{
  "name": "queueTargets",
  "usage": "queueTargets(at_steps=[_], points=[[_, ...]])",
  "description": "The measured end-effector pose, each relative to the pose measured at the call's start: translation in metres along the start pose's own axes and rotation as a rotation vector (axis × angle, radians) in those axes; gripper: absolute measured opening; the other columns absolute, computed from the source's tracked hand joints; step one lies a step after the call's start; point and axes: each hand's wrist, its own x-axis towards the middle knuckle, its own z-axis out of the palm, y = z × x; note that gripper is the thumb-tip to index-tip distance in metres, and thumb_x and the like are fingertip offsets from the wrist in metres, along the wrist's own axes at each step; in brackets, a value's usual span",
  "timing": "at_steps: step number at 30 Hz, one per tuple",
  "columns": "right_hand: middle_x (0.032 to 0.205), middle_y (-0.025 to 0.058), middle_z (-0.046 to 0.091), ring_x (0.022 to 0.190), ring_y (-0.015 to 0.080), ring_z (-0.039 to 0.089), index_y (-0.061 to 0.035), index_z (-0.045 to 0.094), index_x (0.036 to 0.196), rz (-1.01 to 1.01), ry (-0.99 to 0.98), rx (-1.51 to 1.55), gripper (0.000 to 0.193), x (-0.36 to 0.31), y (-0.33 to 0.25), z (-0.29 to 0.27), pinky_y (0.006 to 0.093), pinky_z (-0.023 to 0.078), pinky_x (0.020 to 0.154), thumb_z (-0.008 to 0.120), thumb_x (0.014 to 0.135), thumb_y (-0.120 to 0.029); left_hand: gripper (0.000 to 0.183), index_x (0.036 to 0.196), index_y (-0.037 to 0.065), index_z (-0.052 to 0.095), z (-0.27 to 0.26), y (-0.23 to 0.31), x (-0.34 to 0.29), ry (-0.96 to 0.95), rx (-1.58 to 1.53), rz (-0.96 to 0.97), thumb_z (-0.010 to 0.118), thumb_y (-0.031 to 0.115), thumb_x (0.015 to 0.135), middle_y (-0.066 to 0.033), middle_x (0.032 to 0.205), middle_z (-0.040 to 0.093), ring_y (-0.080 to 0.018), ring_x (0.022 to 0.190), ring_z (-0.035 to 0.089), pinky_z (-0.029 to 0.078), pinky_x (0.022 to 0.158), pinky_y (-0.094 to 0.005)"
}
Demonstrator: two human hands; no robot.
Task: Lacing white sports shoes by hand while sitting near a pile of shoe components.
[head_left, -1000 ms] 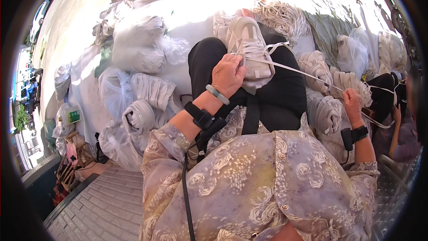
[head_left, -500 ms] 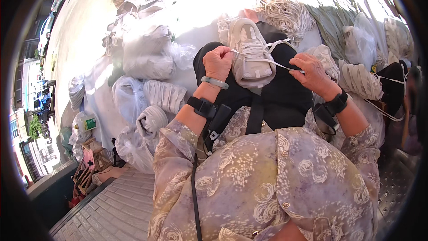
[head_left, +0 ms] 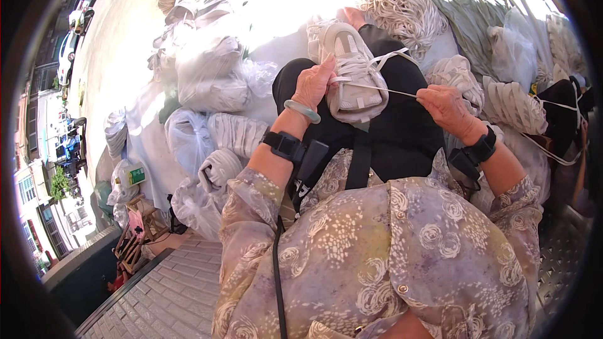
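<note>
A pale beige-white sneaker (head_left: 355, 102) rests between my black-trousered thighs, partly laced across its upper. A white shoelace (head_left: 397, 92) stretches taut from the shoe out to the right. Its far end is pinched by my right hand (head_left: 445, 110), thumb and fingers pressed together. At the shoe's left edge, my left hand (head_left: 312, 88) is closed on the lace, the thumb raised against the shoe's side. A second loop of lace (head_left: 392, 56) stands loose over the shoe's right side.
To the right lie more pale shoes (head_left: 512, 110) and a heap of white laces (head_left: 408, 22). Clear plastic bags (head_left: 210, 78) and stacked shoe parts crowd the left. A small wooden stool (head_left: 141, 223) stands at the lower left beside grey paving (head_left: 157, 292).
My left hand has moved from above the lace down to the shoe's left edge. My right hand has shifted slightly lower, and the lace between them now lies across the shoe.
</note>
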Motion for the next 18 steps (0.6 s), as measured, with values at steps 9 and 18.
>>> queueTargets(at_steps=[9, 18], points=[[0.070, 0.0126, 0.055, 0.061, 0.0265, 0.056, -0.0007, 0.052, 0.095, 0.243, -0.198, 0.373, 0.031, 0.005, -0.010, 0.006, 0.0322, 0.044, 0.057, 0.066, 0.074, -0.018, 0.057, 0.068, 0.001, 0.059, 0.004, -0.019, 0.012, 0.159, 0.233, 0.139, 0.048, 0.054, 0.084, -0.0086, 0.069, 0.058, -0.0169, 0.066, 0.053, 0.042, 0.064, -0.0300], [0.083, 0.0142, 0.056, 0.074, 0.0299, 0.058, -0.0018, 0.041, 0.111, 0.233, -0.093, 0.181, 0.057, 0.054, -0.024, 0.044, 0.0375, 0.045, 0.066, 0.071, 0.069, -0.026, 0.038, 0.072, 0.000, 0.057, 0.013, -0.004, -0.010, 0.353, 0.459, 0.294, 0.053, 0.035, 0.086, -0.0142, 0.073, 0.057, -0.0295, 0.072, 0.055, 0.042, 0.069, -0.0366]])
